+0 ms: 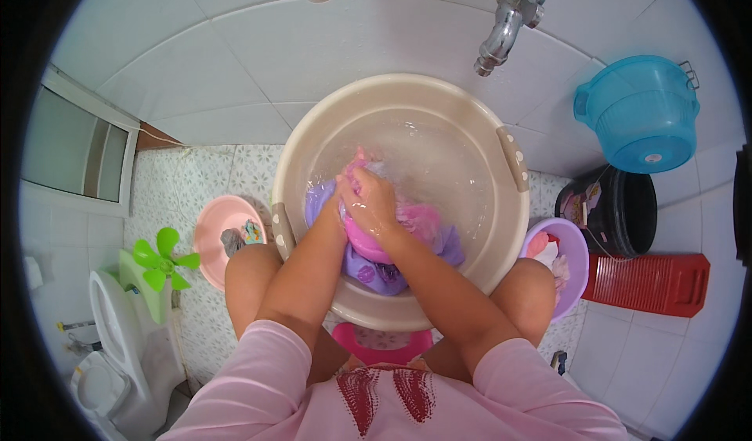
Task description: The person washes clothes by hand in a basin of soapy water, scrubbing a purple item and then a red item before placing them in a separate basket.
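Observation:
A large beige plastic basin (405,320) holding water stands before me. In it lie wet pink cloth (367,242) and purple cloth (376,276), bunched near the side closest to me. Both hands meet above them, left of the basin's middle. My right hand (370,201) is curled around part of the pink cloth. My left hand (342,193) presses against the same bunch from the left, mostly hidden behind the right hand and cloth.
A pink basin (205,229) with small cloths sits left; a lilac basin (578,265) with clothes sits right. Further right are a black bucket (637,212), a red washboard (652,282) and a hanging blue tub (643,112). A metal tap (502,32) juts out above.

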{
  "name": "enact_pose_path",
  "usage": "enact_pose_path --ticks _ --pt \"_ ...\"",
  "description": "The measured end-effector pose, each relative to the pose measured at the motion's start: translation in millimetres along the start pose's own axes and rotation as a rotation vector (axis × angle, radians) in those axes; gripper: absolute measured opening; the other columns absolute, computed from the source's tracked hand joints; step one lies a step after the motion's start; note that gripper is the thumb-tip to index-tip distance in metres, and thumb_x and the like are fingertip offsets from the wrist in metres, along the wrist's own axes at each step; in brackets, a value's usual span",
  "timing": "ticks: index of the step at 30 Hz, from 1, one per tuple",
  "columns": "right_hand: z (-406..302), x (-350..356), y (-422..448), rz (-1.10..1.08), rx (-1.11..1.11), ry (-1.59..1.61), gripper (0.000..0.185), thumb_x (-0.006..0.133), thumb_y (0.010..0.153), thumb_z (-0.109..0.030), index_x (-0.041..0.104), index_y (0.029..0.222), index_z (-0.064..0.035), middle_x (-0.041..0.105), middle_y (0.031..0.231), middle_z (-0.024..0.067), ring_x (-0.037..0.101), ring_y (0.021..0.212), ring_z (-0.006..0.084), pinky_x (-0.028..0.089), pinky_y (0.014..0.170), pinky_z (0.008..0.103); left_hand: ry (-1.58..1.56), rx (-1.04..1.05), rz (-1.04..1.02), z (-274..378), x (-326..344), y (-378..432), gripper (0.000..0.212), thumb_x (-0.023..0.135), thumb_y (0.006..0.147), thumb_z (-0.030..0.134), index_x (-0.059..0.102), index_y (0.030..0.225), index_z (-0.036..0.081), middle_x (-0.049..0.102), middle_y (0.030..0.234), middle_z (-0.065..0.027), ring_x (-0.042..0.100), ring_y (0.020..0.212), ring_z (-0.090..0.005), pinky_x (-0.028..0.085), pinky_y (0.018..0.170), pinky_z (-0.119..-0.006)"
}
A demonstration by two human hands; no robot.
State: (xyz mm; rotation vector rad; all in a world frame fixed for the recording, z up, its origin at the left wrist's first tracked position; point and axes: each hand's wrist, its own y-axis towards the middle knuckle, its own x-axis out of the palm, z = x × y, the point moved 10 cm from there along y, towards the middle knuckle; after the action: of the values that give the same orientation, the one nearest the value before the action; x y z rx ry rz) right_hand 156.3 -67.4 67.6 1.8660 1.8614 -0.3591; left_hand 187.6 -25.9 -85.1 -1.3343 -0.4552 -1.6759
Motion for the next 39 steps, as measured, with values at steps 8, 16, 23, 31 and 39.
enact_pose_path --ticks 8,16,23,31,39 --pt "9.0 -38.7 14.4 0.317 -0.299 -0.31 0.014 0.058 0.074 -0.023 0.058 0.067 -0.0106 0.061 0.07 0.0093 0.06 0.061 0.0315 0.047 0.052 0.0438 0.144 -0.113 0.269 -30.7 27.7 -0.4 0.05 0.046 0.088 0.05 0.059 0.103 0.005 0.062 0.097 -0.0124 0.059 0.087 -0.024 0.047 0.081 -0.036" --pt "132.7 -82.2 21.8 0.391 0.193 -0.486 0.035 0.053 0.078 -0.022 0.057 0.111 -0.0102 0.054 0.109 0.028 0.05 0.105 0.041 0.04 0.09 0.0477 0.701 0.072 0.287 7.3 57.1 -1.4 0.041 0.059 0.084 0.025 0.052 0.115 -0.001 0.058 0.111 -0.0173 0.055 0.103 -0.0279 0.044 0.091 -0.035" --pt "92.3 -52.3 19.0 0.256 -0.082 -0.333 0.04 0.051 0.081 -0.023 0.052 0.12 -0.012 0.041 0.126 0.0306 0.03 0.122 0.0475 0.024 0.103 0.0504 2.184 0.049 0.273 -5.3 60.1 -17.1 0.081 0.069 0.073 0.025 0.027 0.134 -0.007 0.036 0.132 -0.0296 0.035 0.124 -0.0398 0.03 0.104 -0.038" --pt "132.3 -50.0 9.6 0.05 0.465 -0.473 0.03 0.053 0.081 -0.022 0.057 0.104 -0.0044 0.056 0.108 0.0223 0.05 0.107 0.0379 0.037 0.094 0.0443 1.756 0.314 0.609 64.2 25.8 -37.2 0.067 0.067 0.074 0.037 0.044 0.127 0.002 0.055 0.117 -0.0219 0.053 0.108 -0.0337 0.042 0.091 -0.041" --pt "103.0 -2.1 18.9 0.014 -0.088 -0.372 0.026 0.05 0.082 -0.02 0.059 0.101 -0.0048 0.059 0.102 0.0206 0.053 0.098 0.0385 0.039 0.089 0.0455 0.428 0.028 0.53 4.4 19.8 -8.2 0.078 0.055 0.084 0.051 0.025 0.139 0.004 0.045 0.128 -0.0182 0.048 0.114 -0.0288 0.037 0.098 -0.039"
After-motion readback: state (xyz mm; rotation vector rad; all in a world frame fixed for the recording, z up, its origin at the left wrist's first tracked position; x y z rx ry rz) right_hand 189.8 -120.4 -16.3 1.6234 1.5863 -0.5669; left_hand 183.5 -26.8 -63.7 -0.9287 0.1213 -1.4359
